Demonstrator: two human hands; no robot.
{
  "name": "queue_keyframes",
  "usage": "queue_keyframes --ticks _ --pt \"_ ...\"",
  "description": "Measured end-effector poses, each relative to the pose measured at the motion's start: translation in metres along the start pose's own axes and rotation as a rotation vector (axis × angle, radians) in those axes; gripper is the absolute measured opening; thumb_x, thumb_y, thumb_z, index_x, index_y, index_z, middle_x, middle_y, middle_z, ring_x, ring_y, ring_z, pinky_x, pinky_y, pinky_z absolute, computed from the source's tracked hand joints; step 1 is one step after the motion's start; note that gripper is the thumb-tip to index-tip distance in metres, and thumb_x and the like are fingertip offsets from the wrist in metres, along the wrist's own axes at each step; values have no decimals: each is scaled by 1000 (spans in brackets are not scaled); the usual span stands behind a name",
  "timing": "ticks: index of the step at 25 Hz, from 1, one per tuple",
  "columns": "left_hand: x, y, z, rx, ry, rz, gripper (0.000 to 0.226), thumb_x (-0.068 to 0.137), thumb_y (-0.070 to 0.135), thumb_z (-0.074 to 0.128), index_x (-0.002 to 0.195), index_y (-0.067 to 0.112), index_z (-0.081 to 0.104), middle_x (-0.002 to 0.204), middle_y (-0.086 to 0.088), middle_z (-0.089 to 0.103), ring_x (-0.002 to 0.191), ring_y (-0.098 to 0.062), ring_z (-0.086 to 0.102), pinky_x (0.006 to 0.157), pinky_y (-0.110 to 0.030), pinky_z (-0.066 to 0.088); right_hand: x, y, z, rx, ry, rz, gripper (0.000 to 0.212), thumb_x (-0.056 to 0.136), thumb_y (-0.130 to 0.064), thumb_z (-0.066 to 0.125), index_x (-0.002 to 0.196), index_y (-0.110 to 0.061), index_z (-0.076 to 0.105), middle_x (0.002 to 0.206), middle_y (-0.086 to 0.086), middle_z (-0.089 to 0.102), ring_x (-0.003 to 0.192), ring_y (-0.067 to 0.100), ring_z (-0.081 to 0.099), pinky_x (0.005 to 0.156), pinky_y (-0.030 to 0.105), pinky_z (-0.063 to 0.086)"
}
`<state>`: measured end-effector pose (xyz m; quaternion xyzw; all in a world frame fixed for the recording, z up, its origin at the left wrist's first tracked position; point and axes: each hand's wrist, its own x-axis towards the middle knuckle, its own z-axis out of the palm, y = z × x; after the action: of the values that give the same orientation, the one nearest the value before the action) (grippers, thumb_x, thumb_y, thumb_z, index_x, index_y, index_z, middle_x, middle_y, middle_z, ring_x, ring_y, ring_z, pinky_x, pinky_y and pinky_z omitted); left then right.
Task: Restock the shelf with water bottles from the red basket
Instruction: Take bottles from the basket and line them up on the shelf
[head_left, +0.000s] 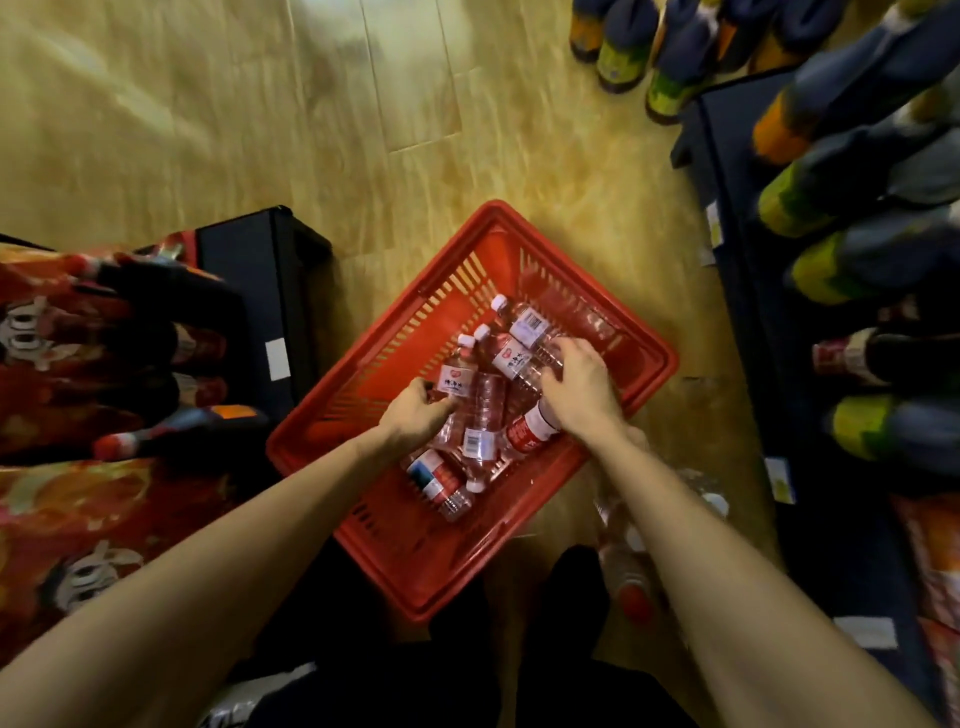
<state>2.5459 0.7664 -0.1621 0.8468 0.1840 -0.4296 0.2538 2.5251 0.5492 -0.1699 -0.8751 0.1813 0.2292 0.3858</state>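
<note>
A red plastic basket (644, 358) stands on the wooden floor below me, holding several clear water bottles with white caps. My left hand (415, 410) is inside the basket, its fingers closed around a bottle with a white and red label (457, 375). My right hand (582, 384) rests on top of two other bottles, gripping the one with a white label (514, 361); a barcode-labelled bottle (530, 323) lies just beyond it. More bottles lie loose near the basket's front, among them a red-labelled one (527, 434) and a blue and red one (436, 475).
A dark shelf (727, 218) with rows of large dark bottles runs along the right. A dark shelf unit (260, 291) with red packaging and dark bottles stands at the left. Another bottle with a red cap (626, 577) lies on the floor under my right forearm.
</note>
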Motion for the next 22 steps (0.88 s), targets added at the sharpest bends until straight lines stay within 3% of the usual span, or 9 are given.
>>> queue_keyframes --ticks 2,4,6,10,13,15,18,22 --pt "24 -10 12 -49 4 -10 75 63 62 57 119 12 57 119 -9 68 109 -30 66 95 -40 53 26 10 11 -158 -18 10 45 94 -22 63 135 -5 56 134 17 56 128 37 50 111 44 40" --pt "41 -16 22 -36 1 6 52 68 57 57 105 21 59 106 -6 70 104 -30 69 86 -34 53 46 19 19 -235 -44 70 47 92 -31 67 131 -7 57 134 18 57 128 40 51 109 46 42" --pt "54 -21 29 -29 -13 34 41 77 55 60 106 26 56 106 -4 69 103 -27 68 89 -35 53 57 26 22 -235 -96 145 49 89 -38 71 126 -8 61 129 19 63 122 40 59 103 45 48" --pt "86 -39 44 -44 6 59 51 72 58 59 114 30 56 121 -5 70 110 -28 67 100 -44 52 75 45 33 -273 -178 259 56 83 -49 76 121 -9 68 123 18 70 115 36 67 92 37 52" --pt "95 -50 48 -42 13 50 57 71 60 61 120 31 56 121 2 68 112 -22 65 101 -42 51 83 48 38 -371 -179 323 49 83 -43 75 119 -10 68 123 16 70 115 34 67 85 33 51" --pt "107 -61 52 -55 -2 43 65 70 67 62 124 30 59 125 3 69 113 -22 66 103 -45 51 87 42 42 -453 -140 285 41 86 -38 72 115 -11 69 120 15 71 113 34 68 85 34 50" --pt "125 -74 57 -91 -11 16 70 68 79 60 125 37 61 123 8 71 110 -22 68 102 -48 52 88 25 61 -587 22 64 36 91 -35 66 117 -11 68 120 15 71 114 34 67 93 38 50" --pt "125 -81 61 -128 -24 25 88 60 83 54 136 37 53 135 1 66 119 -27 64 106 -48 48 82 7 104 -589 -116 -95 30 95 -31 59 117 -12 67 120 12 70 113 33 67 89 35 51"
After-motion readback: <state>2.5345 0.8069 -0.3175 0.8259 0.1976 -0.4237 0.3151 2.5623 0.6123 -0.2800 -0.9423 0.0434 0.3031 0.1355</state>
